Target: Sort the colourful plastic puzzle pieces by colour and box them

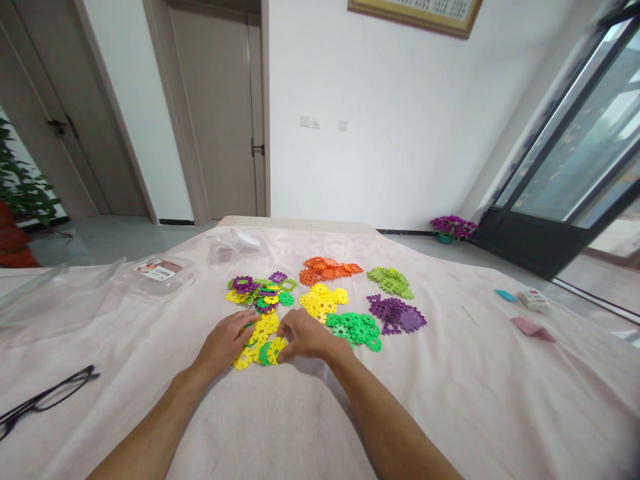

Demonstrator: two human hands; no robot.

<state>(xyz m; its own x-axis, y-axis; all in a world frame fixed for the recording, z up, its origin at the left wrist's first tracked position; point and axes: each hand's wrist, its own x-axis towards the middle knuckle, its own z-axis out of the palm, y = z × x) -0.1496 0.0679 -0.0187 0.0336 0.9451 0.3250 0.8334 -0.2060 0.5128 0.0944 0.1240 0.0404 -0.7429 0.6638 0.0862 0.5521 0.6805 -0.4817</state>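
My left hand (pixel 227 343) lies with its fingers stretched over the left side of a mixed heap, touching yellow and green notched discs. My right hand (pixel 306 335) has thumb and fingers curled at the edge of a yellow notched disc (pixel 276 351), pinching it at the heap's near right side. More yellow discs (pixel 243 359) lie close to my left fingertips. Behind the hands the heap continues with purple pieces (pixel 243 285) mixed among green and yellow ones. Just beyond my right hand are a yellow pile (pixel 320 300) and a green pile (pixel 356 330).
Orange pieces (pixel 325 270), light green pieces (pixel 390 282) and purple pieces (pixel 397 315) form separate piles farther back and right. A clear plastic box (pixel 157 275) and black glasses (pixel 47 400) lie left. A pink cloth piece (pixel 533 329) and a small white object (pixel 535 301) lie right.
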